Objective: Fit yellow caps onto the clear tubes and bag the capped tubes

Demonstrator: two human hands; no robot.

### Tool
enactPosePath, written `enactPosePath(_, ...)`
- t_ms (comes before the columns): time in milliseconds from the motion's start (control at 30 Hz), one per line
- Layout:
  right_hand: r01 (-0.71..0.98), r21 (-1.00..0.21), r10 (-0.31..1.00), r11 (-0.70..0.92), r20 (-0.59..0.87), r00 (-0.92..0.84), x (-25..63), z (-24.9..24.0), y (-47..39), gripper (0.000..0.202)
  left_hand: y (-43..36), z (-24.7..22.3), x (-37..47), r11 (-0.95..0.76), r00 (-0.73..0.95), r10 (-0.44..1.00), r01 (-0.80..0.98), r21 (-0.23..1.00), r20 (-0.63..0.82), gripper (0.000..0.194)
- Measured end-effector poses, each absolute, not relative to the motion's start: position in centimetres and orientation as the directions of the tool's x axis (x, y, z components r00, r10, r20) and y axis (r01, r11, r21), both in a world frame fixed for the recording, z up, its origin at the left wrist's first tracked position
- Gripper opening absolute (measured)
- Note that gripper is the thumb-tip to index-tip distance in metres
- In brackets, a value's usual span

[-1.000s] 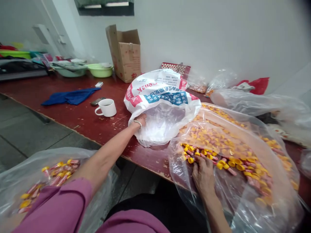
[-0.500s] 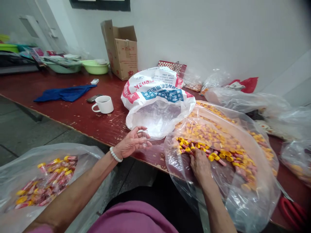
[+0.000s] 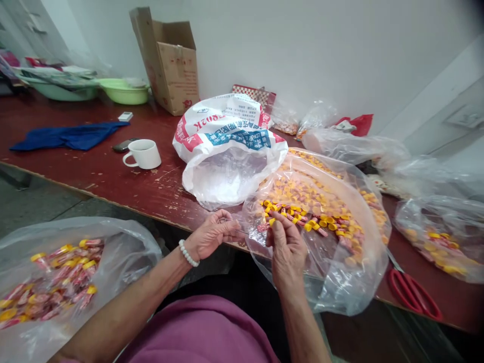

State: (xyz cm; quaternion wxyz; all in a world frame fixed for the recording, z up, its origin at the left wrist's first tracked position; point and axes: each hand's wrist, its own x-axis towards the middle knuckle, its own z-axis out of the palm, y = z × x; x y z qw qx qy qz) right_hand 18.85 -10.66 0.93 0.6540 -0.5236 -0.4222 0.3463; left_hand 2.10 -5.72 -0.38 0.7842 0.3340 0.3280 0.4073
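My left hand (image 3: 212,235) is pinched shut in front of the table edge on a small clear tube that is hard to make out. My right hand (image 3: 287,249) is close beside it, at the near rim of a big clear plastic bag (image 3: 340,285), and grips a small yellow-capped piece (image 3: 271,221) between its fingertips. That bag holds several yellow-capped pink and red pieces (image 3: 321,222). Behind my hands lies an open white printed sack (image 3: 227,131) full of clear pieces. A bead bracelet is on my left wrist.
A second clear bag (image 3: 117,242) of capped pieces sits at my lower left. On the red table (image 3: 113,176) are a white mug (image 3: 143,154), a blue cloth (image 3: 68,136), a cardboard box (image 3: 170,60), a green bowl (image 3: 123,91), red scissors (image 3: 412,295) and more plastic bags (image 3: 442,237).
My left hand came out of the white sack with a clear piece and moved back toward me. My right hand lifted a yellow-capped piece from the bag and met the left hand.
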Motion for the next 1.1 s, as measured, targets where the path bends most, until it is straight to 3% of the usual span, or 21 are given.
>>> enactPosePath(333,0.032,-0.988,0.960,0.150,0.153,0.232,17.9,0.0,-11.7,0.029,-9.4,-0.1,4.0,0.559,0.694,0.696,-0.363,0.746,-0.184,0.021)
enactPosePath(400,0.136,-0.967,0.944,0.214,0.241,0.224,18.3,0.1,-11.9,0.024,-9.3,0.4,3.9,0.581,0.720,0.672,-0.366,0.727,-0.174,0.020)
enactPosePath(467,0.349,-0.884,0.915,0.310,0.378,0.143,18.9,0.3,-12.0,0.018,-9.0,0.5,3.7,0.569,0.717,0.679,-0.377,0.730,-0.159,0.017)
enactPosePath(533,0.520,-0.754,0.887,0.401,0.461,-0.015,19.3,0.4,-12.1,0.015,-8.7,0.3,3.7,0.534,0.678,0.716,-0.381,0.755,-0.164,0.016)
enactPosePath(600,0.579,-0.674,0.870,0.459,0.472,-0.141,19.1,0.4,-12.1,0.020,-8.6,-0.2,4.0,0.513,0.619,0.758,-0.370,0.775,-0.206,0.018)
enactPosePath(767,0.533,-0.693,0.873,0.485,0.412,-0.259,17.9,0.7,-11.8,0.022,-8.4,-1.7,5.2,0.477,0.489,0.835,-0.411,0.777,-0.253,0.035)
enactPosePath(833,0.498,-0.749,0.898,0.438,0.394,-0.198,18.8,0.3,-11.1,0.024,-7.6,-1.7,4.8,0.439,0.459,0.855,-0.399,0.805,-0.239,0.033)
enactPosePath(933,0.549,-0.787,0.912,0.281,0.397,0.102,22.2,-1.5,-9.0,0.028,-5.6,-1.1,3.1,0.416,0.376,0.881,-0.326,0.849,-0.287,0.025)
enactPosePath(1000,0.702,-0.686,0.883,0.190,0.432,0.184,24.7,-3.2,-7.4,0.030,-3.6,-0.5,1.7,0.329,0.241,0.931,-0.226,0.917,-0.274,0.023)
enactPosePath(1100,0.886,-0.444,0.906,0.133,0.417,0.073,26.6,-5.5,-5.6,0.037,0.3,-0.1,0.5,0.177,0.067,0.983,-0.058,0.983,-0.173,0.029)
